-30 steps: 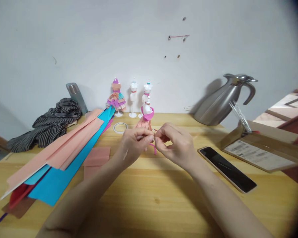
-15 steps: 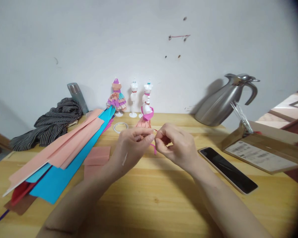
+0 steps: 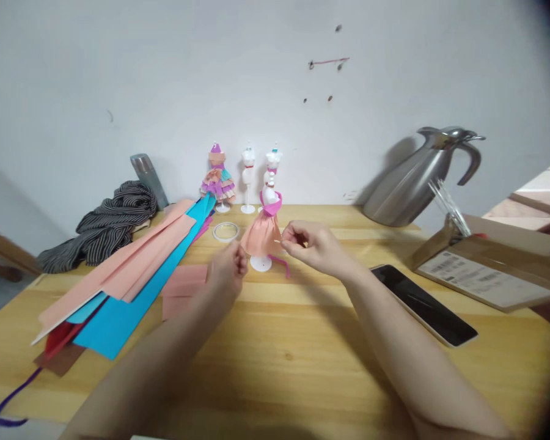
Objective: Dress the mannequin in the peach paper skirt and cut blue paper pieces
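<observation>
A small white dress form [image 3: 269,194] stands upright near the middle, with a magenta band round its waist and a peach pleated paper skirt [image 3: 262,235] below. My left hand [image 3: 229,267] is closed at the skirt's lower left; what its fingers hold, if anything, is hidden. At the skirt's right side my right hand [image 3: 309,243] pinches a small pale thing, too small to name. A magenta strip [image 3: 282,264] lies beside the round white base [image 3: 261,263].
Peach and blue paper sheets [image 3: 132,256], a tape roll [image 3: 225,231] and two other dress forms stand or lie left and behind. On the right are a phone [image 3: 426,304], cardboard box [image 3: 490,266] and steel jug [image 3: 403,183].
My hands have moved apart, the left one left and down. The peach skirt and white base between them now show. The view has shifted slightly.
</observation>
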`<state>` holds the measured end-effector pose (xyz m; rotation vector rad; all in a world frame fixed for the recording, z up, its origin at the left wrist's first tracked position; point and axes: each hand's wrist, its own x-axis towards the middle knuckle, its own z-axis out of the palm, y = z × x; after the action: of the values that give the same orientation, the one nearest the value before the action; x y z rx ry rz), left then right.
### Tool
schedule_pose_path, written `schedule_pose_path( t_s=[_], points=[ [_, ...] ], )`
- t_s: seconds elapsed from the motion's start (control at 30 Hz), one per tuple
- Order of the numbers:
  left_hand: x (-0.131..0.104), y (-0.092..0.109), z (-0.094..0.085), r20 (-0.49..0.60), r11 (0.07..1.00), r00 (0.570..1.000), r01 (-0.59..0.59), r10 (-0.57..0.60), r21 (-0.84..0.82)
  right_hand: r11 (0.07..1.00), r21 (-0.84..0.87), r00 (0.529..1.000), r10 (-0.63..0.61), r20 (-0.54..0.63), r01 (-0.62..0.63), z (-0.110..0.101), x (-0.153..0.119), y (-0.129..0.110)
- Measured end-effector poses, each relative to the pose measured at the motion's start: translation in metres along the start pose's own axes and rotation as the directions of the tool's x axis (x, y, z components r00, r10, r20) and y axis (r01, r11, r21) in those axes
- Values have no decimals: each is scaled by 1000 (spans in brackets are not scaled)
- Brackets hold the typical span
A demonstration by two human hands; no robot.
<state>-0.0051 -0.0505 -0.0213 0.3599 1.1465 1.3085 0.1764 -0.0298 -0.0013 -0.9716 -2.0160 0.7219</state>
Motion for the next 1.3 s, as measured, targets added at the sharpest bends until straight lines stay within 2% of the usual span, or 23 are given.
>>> schedule_pose_path(
  t_s=[0.07,0.1,0.17,0.23,0.27,0.33,0.37,0.47,0.57,0.77,0.9,1.07,1.2,1.3],
  points=[
    [5,-21,-7,-48,997,996,74,-73,10,952,293,982,133,-131,-89,12,5,5],
    [7,-27,-10,-52,995,994,95,-94,10,878,469,959,212,-190,-101,19,7,6],
    [9,-35,-13,-43,995,994,102,-102,-1,668,742,911,335,-241,-49,36,9,6],
    [10,-35,-13,-27,995,995,94,-95,-18,485,874,878,413,-242,13,56,7,4],
    [11,-34,-12,-18,996,996,90,-90,-26,424,905,862,445,-241,34,67,4,3],
    [13,-32,-10,14,995,996,91,-90,-40,339,940,839,501,-215,39,87,-6,3],
    [14,-32,-9,33,994,995,93,-91,-50,314,949,836,520,-175,3,96,-12,5],
    [16,-33,-10,78,993,994,82,-75,-90,258,962,799,594,-89,-85,117,-30,14],
    [19,-37,-14,123,993,991,62,-50,-102,214,969,776,630,-42,-121,128,-38,24],
    [26,-41,-22,209,996,977,45,-30,-71,140,976,791,609,47,-166,137,-35,29],
    [31,-38,-25,228,998,973,50,-40,-37,116,981,789,612,50,-153,140,-32,33],
    [36,-36,-26,273,994,956,101,-105,29,123,983,852,520,55,-139,142,-26,39],
    [39,-37,-30,325,993,938,112,-121,45,111,986,850,525,46,-122,144,-23,42],
    [41,-37,-31,302,992,946,121,-122,21,90,990,846,531,46,-110,145,-23,44]
  ],
)
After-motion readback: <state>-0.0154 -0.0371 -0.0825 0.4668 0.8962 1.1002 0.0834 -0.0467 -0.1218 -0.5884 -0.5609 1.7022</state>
